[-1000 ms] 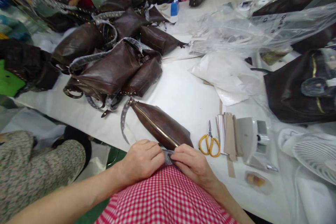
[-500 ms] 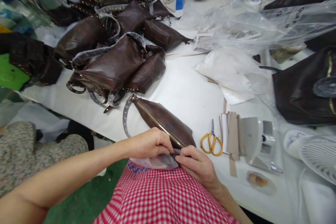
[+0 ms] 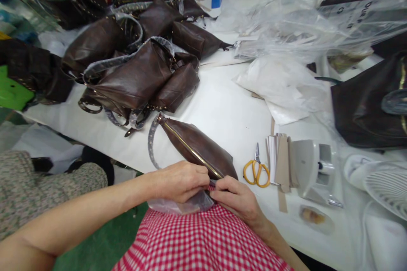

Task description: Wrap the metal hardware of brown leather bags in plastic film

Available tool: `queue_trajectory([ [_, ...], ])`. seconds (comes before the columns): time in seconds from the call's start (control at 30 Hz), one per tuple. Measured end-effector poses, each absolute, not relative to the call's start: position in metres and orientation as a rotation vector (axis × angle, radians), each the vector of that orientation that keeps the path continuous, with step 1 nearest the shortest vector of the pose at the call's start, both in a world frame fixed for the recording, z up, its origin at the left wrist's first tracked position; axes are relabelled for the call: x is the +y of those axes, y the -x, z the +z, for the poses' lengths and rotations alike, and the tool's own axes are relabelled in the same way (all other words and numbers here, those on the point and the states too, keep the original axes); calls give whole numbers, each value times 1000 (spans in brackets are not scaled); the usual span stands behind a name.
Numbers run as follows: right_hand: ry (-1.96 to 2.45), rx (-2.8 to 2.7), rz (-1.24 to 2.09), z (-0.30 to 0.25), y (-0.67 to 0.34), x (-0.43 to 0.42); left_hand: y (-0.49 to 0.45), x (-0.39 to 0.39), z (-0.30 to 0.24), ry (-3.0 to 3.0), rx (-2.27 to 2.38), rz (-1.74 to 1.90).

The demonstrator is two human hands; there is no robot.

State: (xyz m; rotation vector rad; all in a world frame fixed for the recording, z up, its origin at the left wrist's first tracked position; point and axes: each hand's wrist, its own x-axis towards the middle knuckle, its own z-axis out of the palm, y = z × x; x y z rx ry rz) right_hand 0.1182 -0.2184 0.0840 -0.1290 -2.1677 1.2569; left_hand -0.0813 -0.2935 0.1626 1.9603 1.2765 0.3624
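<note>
A brown leather bag (image 3: 203, 139) with a gold zipper lies at the table's front edge, its near end close to my hands. From its far end curves a studded strap (image 3: 151, 144) wrapped in clear plastic. My left hand (image 3: 187, 181) is closed in a pinch on a clear plastic film (image 3: 181, 206), which hangs below the fingers over the checked apron. Beside it, at the bag's near end, my right hand (image 3: 238, 198) is closed, thumb and fingers pressed around what looks like a dark part of the strap, mostly hidden. The fingertips of both hands nearly meet.
Yellow-handled scissors (image 3: 257, 171), card strips (image 3: 282, 163) and a grey tape dispenser (image 3: 313, 171) lie to the right, with a white fan (image 3: 386, 186) beyond. Brown bags (image 3: 136, 76) are piled at the back left. Plastic bags (image 3: 286, 84) cover the back right.
My left hand has turned flatter and shifted slightly left and down, drawing the plastic film left. My right hand has hardly moved. The view has shifted slightly.
</note>
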Motion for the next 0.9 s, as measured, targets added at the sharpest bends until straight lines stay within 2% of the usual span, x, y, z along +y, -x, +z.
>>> queue_trajectory([
  [0.23, 84, -2138, 1396, 88, -115, -212, 80, -303, 151, -1873, 1333, 451],
  [0.53, 15, -2118, 1557, 87, -111, -211, 72, -298, 141, -1444, 1366, 583],
  [0.73, 212, -2051, 1545, 93, -109, -209, 91, -288, 185, -1357, 1541, 621],
  [0.9, 118, -2095, 1532, 93, -105, -210, 92, -282, 204, -1629, 1386, 534],
])
